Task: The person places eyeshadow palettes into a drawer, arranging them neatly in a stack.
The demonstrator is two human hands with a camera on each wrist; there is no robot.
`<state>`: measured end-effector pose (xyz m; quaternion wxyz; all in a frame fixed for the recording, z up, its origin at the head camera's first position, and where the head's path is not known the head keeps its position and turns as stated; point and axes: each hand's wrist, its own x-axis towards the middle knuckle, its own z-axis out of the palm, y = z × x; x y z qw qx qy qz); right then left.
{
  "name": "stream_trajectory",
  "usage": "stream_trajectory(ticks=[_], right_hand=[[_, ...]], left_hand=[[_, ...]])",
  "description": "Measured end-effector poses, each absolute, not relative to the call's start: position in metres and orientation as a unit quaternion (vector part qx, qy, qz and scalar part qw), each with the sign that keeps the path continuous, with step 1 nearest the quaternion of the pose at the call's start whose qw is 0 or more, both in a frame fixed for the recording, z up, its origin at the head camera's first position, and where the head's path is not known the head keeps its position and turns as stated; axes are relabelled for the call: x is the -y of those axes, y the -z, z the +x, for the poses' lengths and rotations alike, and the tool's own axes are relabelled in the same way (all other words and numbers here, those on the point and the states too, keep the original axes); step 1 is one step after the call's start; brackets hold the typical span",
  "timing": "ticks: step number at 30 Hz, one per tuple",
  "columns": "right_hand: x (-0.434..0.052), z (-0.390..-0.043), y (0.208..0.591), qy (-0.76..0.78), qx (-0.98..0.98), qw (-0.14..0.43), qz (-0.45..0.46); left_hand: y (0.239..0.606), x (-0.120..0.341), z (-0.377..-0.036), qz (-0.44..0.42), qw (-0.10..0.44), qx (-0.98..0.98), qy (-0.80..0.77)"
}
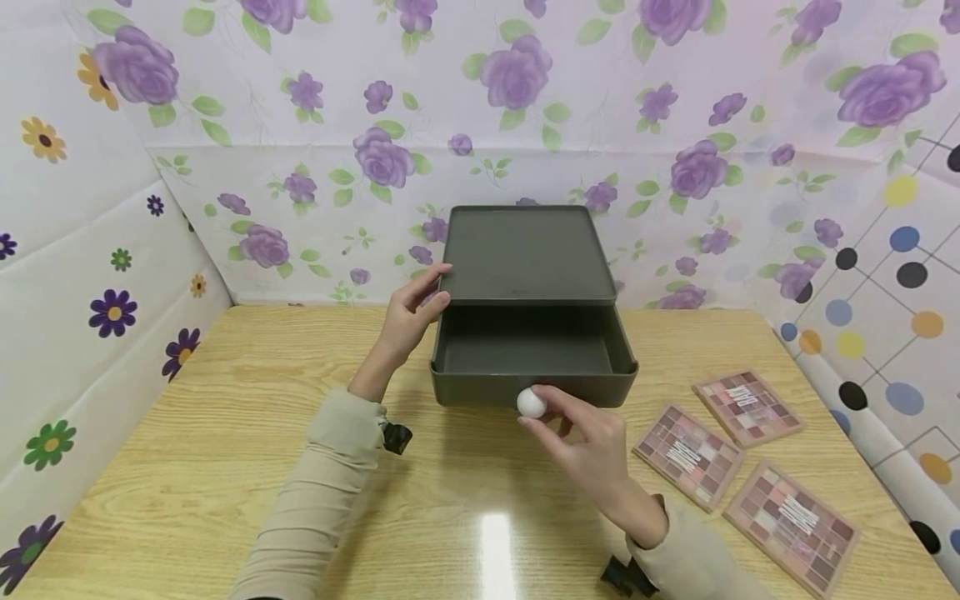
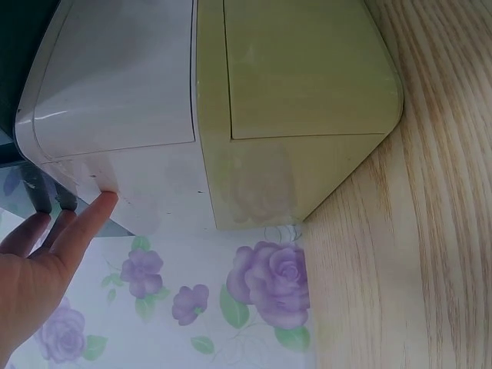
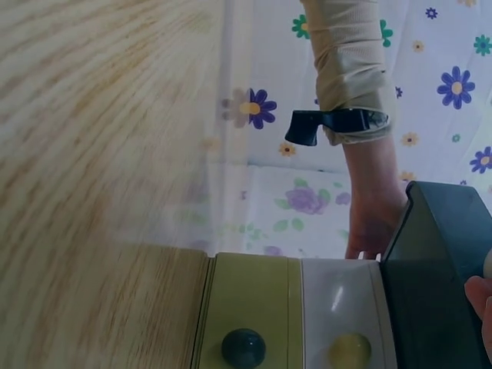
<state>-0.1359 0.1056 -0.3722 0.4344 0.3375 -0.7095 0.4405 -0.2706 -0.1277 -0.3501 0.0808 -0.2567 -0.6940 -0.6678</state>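
A small drawer unit (image 1: 531,254) with a dark grey-green top stands at the table's back. Its top drawer (image 1: 525,390) is pulled out toward me, and the inside looks bare. My right hand (image 1: 592,446) pinches the white round knob (image 1: 531,403) on that drawer's front between thumb and fingers. At the unit's upper left edge rests my left hand (image 1: 411,312), fingers extended; in the left wrist view a fingertip touches the white side wall (image 2: 131,181). Below, the right wrist view shows a white drawer with a yellow knob (image 3: 350,352) and an olive drawer with a dark knob (image 3: 244,348).
Three eyeshadow palettes (image 1: 690,454) lie on the wooden table (image 1: 225,467) to the right of the unit. A flowered sheet (image 1: 300,208) hangs behind the table, close to the unit's back. Patterned sheets also flank both sides.
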Motion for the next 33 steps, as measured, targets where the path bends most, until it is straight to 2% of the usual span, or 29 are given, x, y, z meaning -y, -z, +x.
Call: stream_trajectory(ticks=[33], right_hand=[[-0.107,-0.112,0.372,-0.42,0.695,0.452,0.368]], left_hand=[[0.349,0.127,-0.268,-0.261,0.085,0.694,0.666]])
